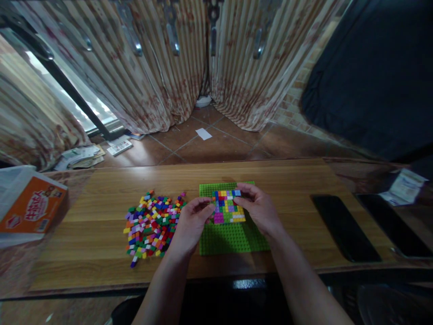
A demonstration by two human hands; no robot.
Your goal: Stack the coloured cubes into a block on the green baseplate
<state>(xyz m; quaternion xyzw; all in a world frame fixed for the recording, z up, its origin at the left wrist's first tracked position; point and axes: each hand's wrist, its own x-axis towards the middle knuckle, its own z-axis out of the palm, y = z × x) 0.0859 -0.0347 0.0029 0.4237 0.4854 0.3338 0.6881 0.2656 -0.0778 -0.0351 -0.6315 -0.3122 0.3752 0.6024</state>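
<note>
A green studded baseplate (225,239) lies on the wooden table in front of me. Over its upper part is a flat panel of joined multicoloured toy bricks (226,207); I cannot tell whether it is raised off the plate or pressed onto it. My left hand (194,221) pinches the panel's left edge between thumb and fingers. At the upper right corner, by a light blue brick, my right hand (259,207) grips with thumb and forefinger. A spread pile of loose bricks (154,225) in many colours lies just left of my left hand.
Two dark phone-like slabs, a nearer one (345,228) and another (394,225), lie at the right. An orange and white box (32,205) stands past the table's left end. Beyond the wooden table (287,176) are a tiled floor with papers and striped curtains (169,81).
</note>
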